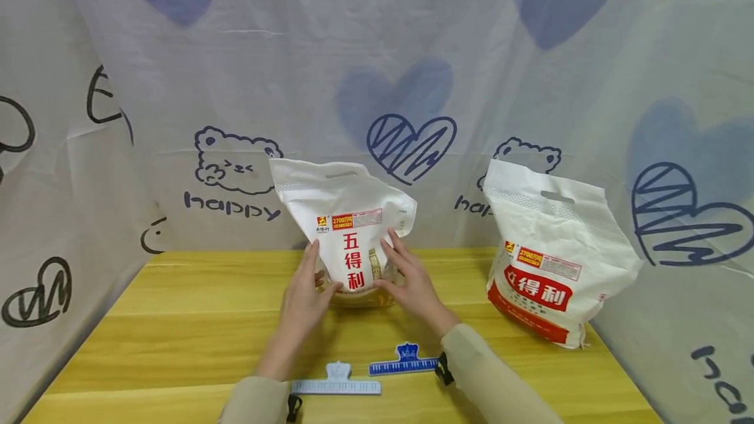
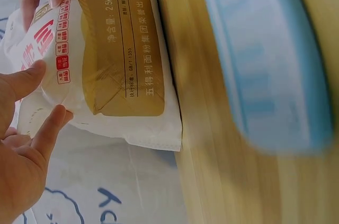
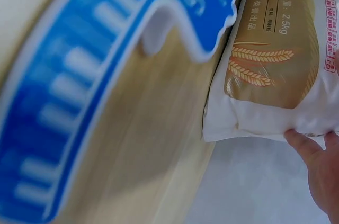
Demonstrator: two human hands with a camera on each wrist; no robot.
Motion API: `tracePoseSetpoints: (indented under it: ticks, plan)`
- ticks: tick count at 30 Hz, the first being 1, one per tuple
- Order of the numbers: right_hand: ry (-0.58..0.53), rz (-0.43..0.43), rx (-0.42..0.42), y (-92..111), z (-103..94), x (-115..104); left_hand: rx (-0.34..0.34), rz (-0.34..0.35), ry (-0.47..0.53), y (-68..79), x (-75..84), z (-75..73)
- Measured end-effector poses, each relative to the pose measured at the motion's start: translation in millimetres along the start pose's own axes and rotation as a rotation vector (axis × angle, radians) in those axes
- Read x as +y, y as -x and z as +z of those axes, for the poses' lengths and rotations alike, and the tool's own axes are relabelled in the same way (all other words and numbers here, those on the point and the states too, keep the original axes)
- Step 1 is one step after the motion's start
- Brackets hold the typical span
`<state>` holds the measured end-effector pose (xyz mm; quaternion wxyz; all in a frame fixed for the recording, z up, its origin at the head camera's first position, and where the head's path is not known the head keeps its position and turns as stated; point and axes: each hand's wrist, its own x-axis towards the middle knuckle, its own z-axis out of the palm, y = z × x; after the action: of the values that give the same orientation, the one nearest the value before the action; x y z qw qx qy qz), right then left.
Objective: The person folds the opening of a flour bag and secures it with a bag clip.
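Head view: left hand (image 1: pixel 305 290) and right hand (image 1: pixel 415 285), set apart with fingers largely straight, touch opposite sides of a white flour bag (image 1: pixel 347 214) (red characters (image 1: pixel 353 260) facing forward), which stands toward the back of the wood-grain table (image 1: pixel 177 319). Nearer lie a pale-blue piano-key clip (image 1: pixel 337 386) and a dark-blue piano-key clip (image 1: pixel 406 365); rightward stands a second flour bag (image 1: pixel 548 267).

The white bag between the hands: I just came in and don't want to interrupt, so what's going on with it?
A person has both hands on the white bag: the left hand touches one side, the right hand the other. It stands on the wooden table. A second bag stands to the right, with no hand on it. A light blue clip and a dark blue clip lie in front; neither hand holds them.
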<state>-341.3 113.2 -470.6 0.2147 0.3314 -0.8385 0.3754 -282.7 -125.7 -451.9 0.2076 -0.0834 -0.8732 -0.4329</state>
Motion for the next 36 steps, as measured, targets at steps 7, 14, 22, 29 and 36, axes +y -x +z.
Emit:
tracePoseSetpoints:
  ticks: [7, 14, 22, 29, 36]
  plan:
    - [-0.019, -0.032, -0.021, -16.6, 21.0, -10.6, 0.012, -0.027, -0.033, 1.0, -13.6, -24.4]
    - [-0.026, -0.042, -0.051, -33.0, 40.7, -24.5, 0.018, -0.093, -0.051, 3.1, -24.9, -46.8]
    - [-0.041, 0.011, -0.103, -46.7, 61.6, -40.3, 0.058, -0.114, -0.06, 8.8, -39.9, -66.3]
    - [-0.052, 0.049, -0.158, -56.5, 79.1, -49.1, 0.087, -0.16, -0.063, 13.0, -49.8, -80.9]
    - [-0.062, 0.041, -0.173, -68.0, 93.4, -59.5, 0.118, -0.168, -0.085, 12.8, -56.9, -94.7]
